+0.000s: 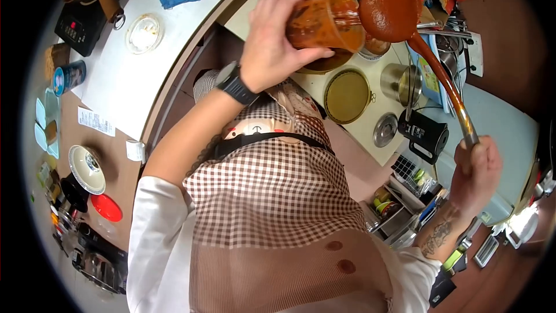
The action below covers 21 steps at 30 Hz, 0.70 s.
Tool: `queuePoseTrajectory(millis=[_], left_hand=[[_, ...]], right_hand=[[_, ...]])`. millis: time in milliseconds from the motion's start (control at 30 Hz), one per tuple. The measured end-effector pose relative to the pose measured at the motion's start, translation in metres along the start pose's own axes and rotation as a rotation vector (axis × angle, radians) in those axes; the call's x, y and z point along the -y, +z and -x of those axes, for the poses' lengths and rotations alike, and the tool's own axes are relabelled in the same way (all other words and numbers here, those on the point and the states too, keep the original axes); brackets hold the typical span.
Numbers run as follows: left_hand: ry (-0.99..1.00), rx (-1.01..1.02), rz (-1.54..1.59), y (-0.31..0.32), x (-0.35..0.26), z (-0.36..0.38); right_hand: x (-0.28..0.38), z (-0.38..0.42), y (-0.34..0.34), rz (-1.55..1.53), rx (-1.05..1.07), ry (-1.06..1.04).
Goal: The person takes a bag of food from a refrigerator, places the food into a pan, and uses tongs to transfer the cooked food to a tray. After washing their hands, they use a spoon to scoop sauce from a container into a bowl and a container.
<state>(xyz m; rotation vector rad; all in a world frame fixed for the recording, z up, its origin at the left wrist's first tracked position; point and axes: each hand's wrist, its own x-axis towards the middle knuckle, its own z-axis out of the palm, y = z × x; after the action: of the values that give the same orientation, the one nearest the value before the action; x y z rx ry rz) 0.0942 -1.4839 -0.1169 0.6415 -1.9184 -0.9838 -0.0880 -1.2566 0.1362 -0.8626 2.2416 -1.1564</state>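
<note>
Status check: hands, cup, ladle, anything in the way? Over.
Left hand grips tilted clear cup. Right hand grips ladle, bowl red with sauce, near the cup's mouth. Nothing seen blocking them; pot partly hidden behind cup.

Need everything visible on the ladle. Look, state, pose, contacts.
The ladle has a round bowl and a long, slim handle, seemingly metal. Glossy red-brown sauce covers the bowl and much of the handle; the end near the hand shows silvery. It is held up over the cream tabletop, handle slanting down to the right in view, gripped near its end by the right hand. The bowl is beside the mouth of the clear cup; whether they touch is unclear.
</note>
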Motion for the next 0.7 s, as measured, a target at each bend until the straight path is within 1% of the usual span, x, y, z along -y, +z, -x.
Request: queuePoseTrajectory(millis=[67, 100, 200, 233, 333, 367, 467, 567, 667, 700], left_hand=[[0.004, -0.021, 0.022, 0.009, 0.001, -0.004], [-0.003, -0.033, 0.035, 0.011, 0.001, -0.005], [-0.013, -0.043, 0.062, 0.016, 0.005, -0.006], [-0.015, -0.045, 0.063, 0.017, 0.006, -0.006], [-0.016, -0.050, 0.083, 0.017, 0.006, -0.005], [-0.020, -0.046, 0.087, 0.017, 0.006, -0.005], [-0.021, -0.043, 0.096, 0.017, 0.004, -0.005], [-0.007, -0.052, 0.100, 0.018, 0.003, -0.005], [-0.004, -0.059, 0.108, 0.018, 0.005, -0.005], [-0.004, -0.056, 0.107, 0.018, 0.005, -0.005]], right_hand=[[-0.006, 0.013, 0.011, 0.233, -0.114, -0.103], [-0.012, 0.017, 0.015, 0.299, -0.107, -0.229], [-0.004, 0.031, 0.036, 0.581, -0.151, -0.288], [-0.006, 0.031, 0.039, 0.609, -0.134, -0.387], [-0.009, 0.033, 0.041, 0.746, -0.095, -0.557], [-0.010, 0.032, 0.042, 0.730, -0.079, -0.600], [-0.010, 0.037, 0.042, 0.806, -0.077, -0.673], [-0.007, 0.043, 0.038, 0.892, -0.043, -0.696], [-0.005, 0.042, 0.040, 1.006, -0.044, -0.765], [-0.005, 0.044, 0.039, 1.003, -0.044, -0.773]])
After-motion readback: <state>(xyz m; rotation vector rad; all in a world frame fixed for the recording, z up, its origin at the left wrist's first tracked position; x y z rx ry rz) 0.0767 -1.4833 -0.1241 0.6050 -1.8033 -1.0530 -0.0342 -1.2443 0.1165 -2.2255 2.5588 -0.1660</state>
